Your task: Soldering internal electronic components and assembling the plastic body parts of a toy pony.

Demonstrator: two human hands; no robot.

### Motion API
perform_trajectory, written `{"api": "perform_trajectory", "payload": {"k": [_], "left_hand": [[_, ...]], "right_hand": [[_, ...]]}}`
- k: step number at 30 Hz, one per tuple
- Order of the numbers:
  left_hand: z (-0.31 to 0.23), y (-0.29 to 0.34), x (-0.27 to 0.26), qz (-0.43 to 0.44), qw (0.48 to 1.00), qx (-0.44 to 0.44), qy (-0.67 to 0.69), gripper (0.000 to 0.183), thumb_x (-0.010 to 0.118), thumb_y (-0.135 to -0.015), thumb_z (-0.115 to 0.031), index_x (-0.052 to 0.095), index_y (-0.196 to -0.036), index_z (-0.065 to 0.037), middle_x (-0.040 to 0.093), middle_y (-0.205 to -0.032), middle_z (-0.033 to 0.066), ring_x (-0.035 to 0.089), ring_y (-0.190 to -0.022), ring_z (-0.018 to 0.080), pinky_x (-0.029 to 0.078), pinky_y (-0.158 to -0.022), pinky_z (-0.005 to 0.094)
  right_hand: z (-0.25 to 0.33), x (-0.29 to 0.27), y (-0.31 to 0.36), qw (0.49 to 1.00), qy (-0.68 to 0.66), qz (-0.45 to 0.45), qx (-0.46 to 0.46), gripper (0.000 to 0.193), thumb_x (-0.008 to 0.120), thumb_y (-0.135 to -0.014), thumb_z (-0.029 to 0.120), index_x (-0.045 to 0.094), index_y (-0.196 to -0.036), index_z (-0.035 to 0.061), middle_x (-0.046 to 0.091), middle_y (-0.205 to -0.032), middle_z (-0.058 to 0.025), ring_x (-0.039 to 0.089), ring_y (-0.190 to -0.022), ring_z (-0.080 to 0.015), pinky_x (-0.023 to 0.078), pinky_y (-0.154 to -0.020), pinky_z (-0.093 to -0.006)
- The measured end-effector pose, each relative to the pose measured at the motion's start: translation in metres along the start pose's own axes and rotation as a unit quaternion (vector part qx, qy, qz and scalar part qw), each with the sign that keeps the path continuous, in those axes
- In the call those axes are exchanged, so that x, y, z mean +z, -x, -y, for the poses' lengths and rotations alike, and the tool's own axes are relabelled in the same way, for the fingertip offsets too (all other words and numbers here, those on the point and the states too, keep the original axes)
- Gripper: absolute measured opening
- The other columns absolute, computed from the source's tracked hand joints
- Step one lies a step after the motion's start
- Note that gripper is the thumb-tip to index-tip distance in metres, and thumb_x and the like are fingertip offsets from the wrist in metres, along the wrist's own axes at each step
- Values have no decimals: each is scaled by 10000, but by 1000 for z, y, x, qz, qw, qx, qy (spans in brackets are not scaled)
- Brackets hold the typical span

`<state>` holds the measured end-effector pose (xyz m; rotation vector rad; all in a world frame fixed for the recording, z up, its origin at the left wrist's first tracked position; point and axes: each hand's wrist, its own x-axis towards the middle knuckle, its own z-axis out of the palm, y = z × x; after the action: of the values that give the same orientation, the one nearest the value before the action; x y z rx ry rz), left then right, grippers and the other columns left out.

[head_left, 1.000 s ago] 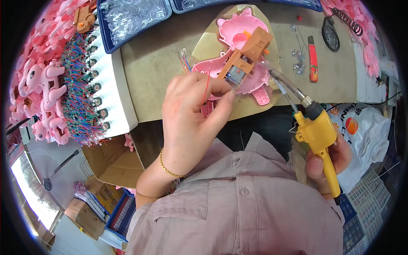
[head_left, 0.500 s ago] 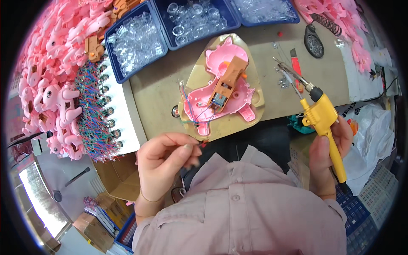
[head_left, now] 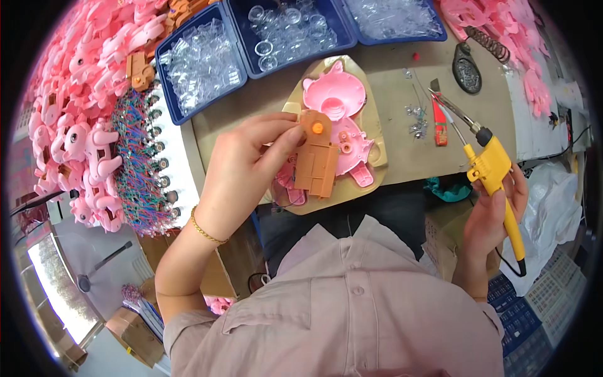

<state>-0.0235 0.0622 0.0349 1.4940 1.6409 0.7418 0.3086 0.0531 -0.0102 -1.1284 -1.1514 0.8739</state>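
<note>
My left hand [head_left: 242, 160] pinches the upper end of a brown gearbox [head_left: 319, 166] with an orange knob, holding it upright over the fixture. Beneath it, a pink animal-shaped toy shell half [head_left: 336, 91] lies hollow side up in a tan, rounded fixture [head_left: 377, 129]. The gearbox and my fingers cover the shell's left part, and most of the wires there are hidden. Off to the right, my right hand [head_left: 488, 220] is closed around the handle of a yellow soldering gun [head_left: 491, 164], whose metal tip points up and left over the bench.
Blue bins [head_left: 242, 72] of clear plastic parts line the far edge. Pink toy bodies [head_left: 75, 135] and wired components [head_left: 135, 169] fill the left. Right of the fixture lie a red-handled cutter [head_left: 440, 122], small metal bits [head_left: 417, 125] and a dark soldering stand [head_left: 467, 72].
My left hand has moved up from the bench's near edge and taken hold of the gearbox, turning it off the shell. The soldering gun has shifted slightly right and down.
</note>
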Motion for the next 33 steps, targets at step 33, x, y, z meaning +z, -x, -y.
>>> {"api": "perform_trajectory", "payload": {"k": [33], "left_hand": [[5, 29, 58, -176, 974, 113, -80, 90, 675, -752, -48, 615, -818, -64, 596, -784, 40, 537, -734, 221, 399, -699, 329]], "right_hand": [[23, 44, 25, 914, -60, 391, -86, 555, 667, -798, 32, 381, -1273, 4, 518, -1203, -297, 592, -1031, -289, 468, -852, -324]]}}
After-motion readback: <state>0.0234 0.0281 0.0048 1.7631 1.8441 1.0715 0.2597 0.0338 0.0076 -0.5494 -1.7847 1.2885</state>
